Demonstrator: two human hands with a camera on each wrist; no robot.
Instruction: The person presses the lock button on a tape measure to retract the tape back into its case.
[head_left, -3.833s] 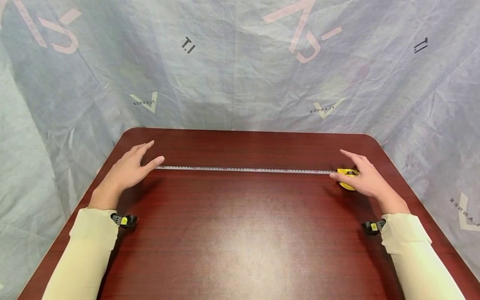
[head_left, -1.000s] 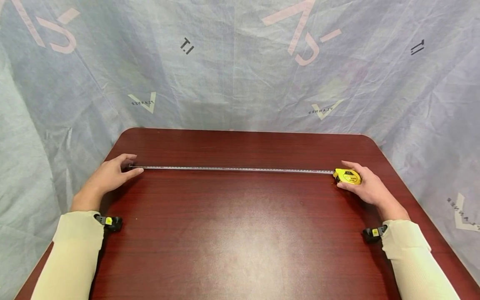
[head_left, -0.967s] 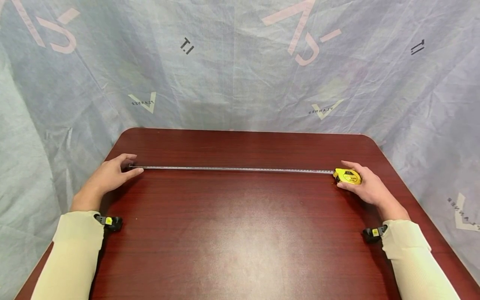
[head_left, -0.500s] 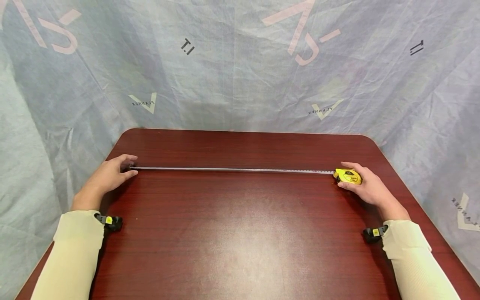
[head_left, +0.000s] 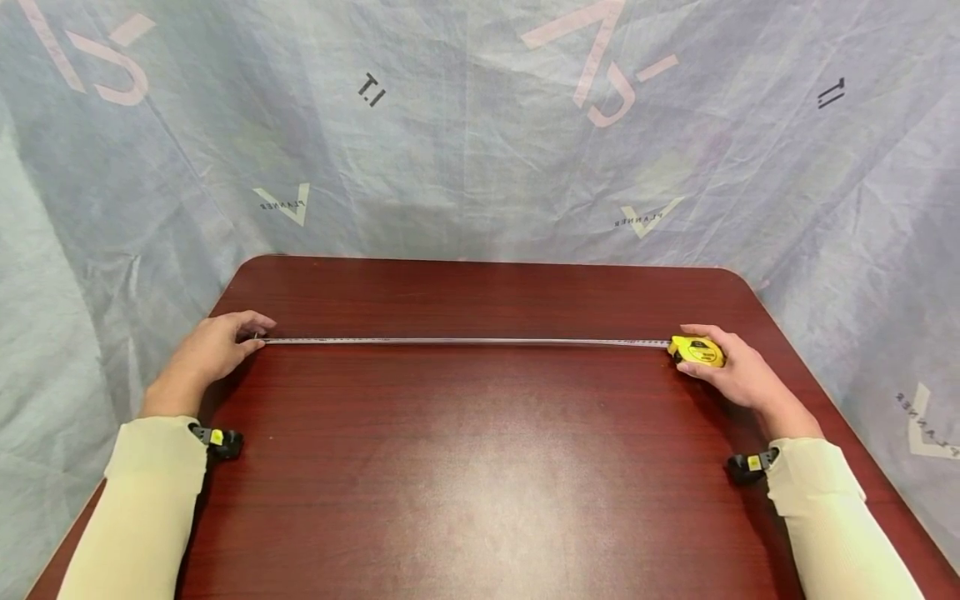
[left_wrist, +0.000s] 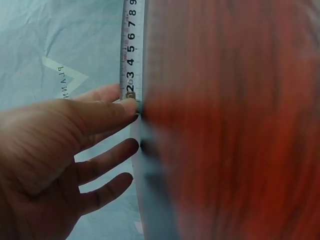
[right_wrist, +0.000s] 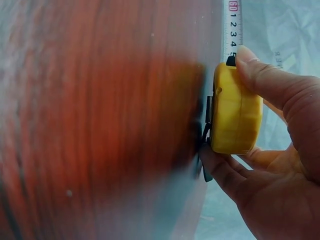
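Note:
A yellow tape measure [head_left: 697,351] sits at the right side of the table, its white blade [head_left: 465,340] drawn out in a straight line to the left. My right hand [head_left: 738,367] grips the case, thumb along one side near the blade's mouth and fingers round the other, as the right wrist view shows. At the far left my left hand [head_left: 213,354] pinches the blade's end between thumb [left_wrist: 127,106] and forefinger. In the left wrist view, low numbers on the blade [left_wrist: 131,50] start just beyond the thumb, and the lower fingers are spread apart.
The dark red wooden table [head_left: 480,433] has rounded far corners. A grey printed cloth [head_left: 465,125] hangs behind it and along both sides. Black wrist cameras [head_left: 222,442] are strapped at both cuffs.
Both hands were open near the tape's ends 3.8 seconds ago. The left hand has moved left and its thumb has closed onto the blade's end; the right hand has taken hold of the case.

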